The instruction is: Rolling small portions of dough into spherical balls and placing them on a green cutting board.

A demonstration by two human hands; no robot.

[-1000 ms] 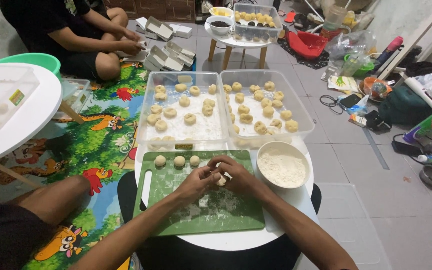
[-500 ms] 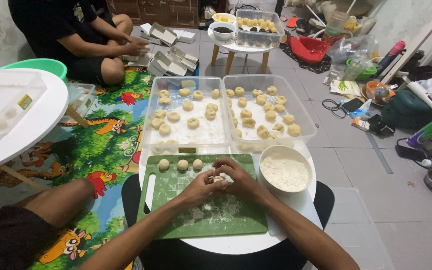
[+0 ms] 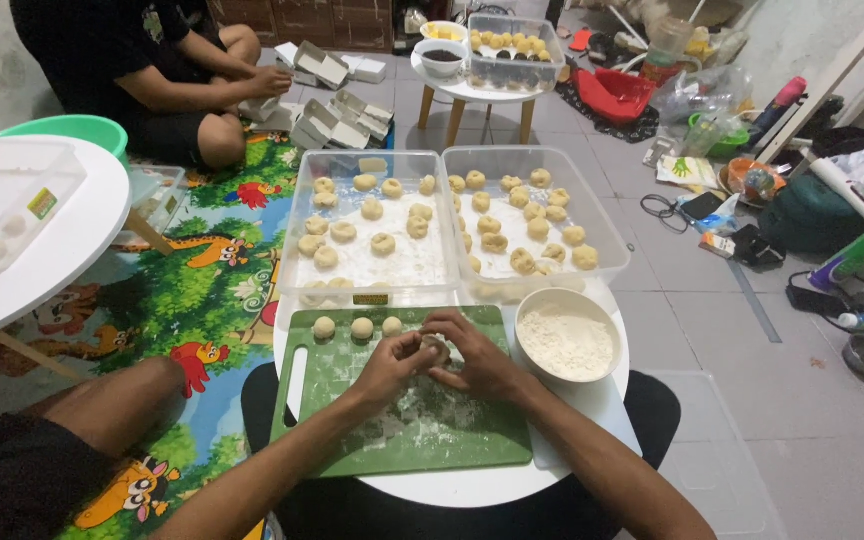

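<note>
Both hands, left hand and right hand, pinch a small pale dough piece closed over the floury green cutting board; next, seemingly, rolling it round

A small pale dough piece is sitting pinched between both hands' fingertips, just above the floured green cutting board.

We see a small round white table on the tiled floor, and on it near us lies a floured green board with a white bowl of flour to its right. At the table's far side sit two clear tubs side by side, the left tub and the right tub, both with dough balls. Left of the table a bright play mat covers the floor.
</note>
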